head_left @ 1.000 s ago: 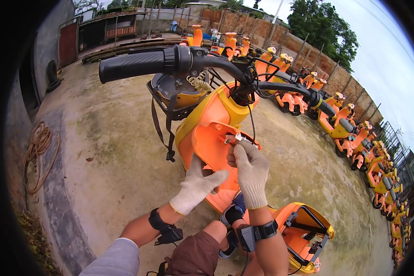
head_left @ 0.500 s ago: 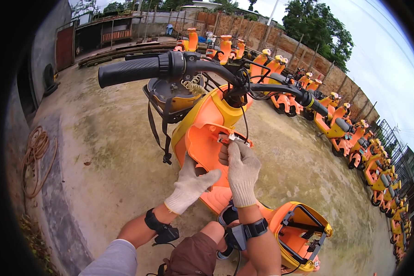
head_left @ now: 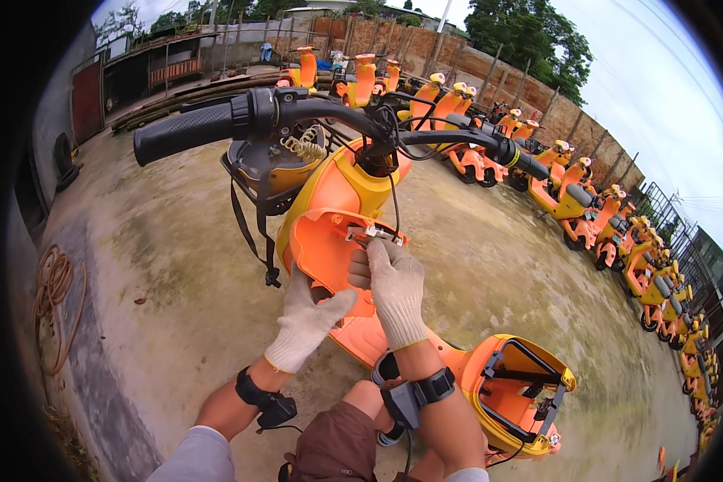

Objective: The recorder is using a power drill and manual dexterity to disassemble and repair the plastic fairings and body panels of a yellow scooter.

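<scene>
A yellow and orange scooter stands before me, its black handlebar across the top. An orange plastic panel (head_left: 321,243) with a curved rim sits at the front of its column. My left hand (head_left: 307,317), in a whitish knit glove, grips the panel's lower left side, thumb stretched to the right. My right hand (head_left: 398,287), gloved too, is closed with curled fingers at the panel's upper right. Its fingertips press at a small silver-white fitting (head_left: 369,233) below a hanging black cable (head_left: 396,201). Whatever lies inside the right fingers is hidden.
The handlebar's left grip (head_left: 185,132) juts out above my hands. Behind it is a front basket (head_left: 269,165) with dangling black straps. The opened seat compartment (head_left: 522,377) lies at lower right. Several similar scooters (head_left: 570,205) line the wall; a coiled hose (head_left: 52,289) lies left.
The whole view has shifted, so the scooter and both hands appear further left. My right fingers have curled lower against the panel, and the silver-white fitting shows more. My left hand keeps its grip.
</scene>
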